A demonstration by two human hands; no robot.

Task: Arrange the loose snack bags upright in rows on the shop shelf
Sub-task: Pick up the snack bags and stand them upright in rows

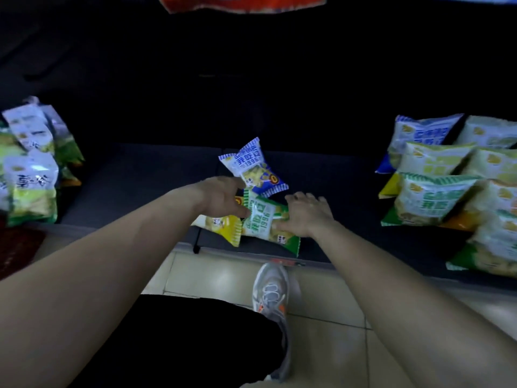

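Observation:
Three loose snack bags lie flat in the middle of the dark low shelf [145, 175]: a blue one [253, 166] farthest back, a green one [268, 222] in front of it and a yellow one [221, 226] to its left, partly under the green one. My left hand [221, 197] rests on the left end of the green bag, thumb pressed on it. My right hand [305, 215] grips the green bag's right side with thumb and fingers. Both hands hold that bag near the shelf's front edge.
Rows of green, yellow and blue snack bags [436, 191] fill the shelf's right side. A pile of green and white bags [30, 169] stands at the left. A red bag [240, 2] hangs overhead. Below the shelf are pale floor tiles and my grey shoe [270, 292].

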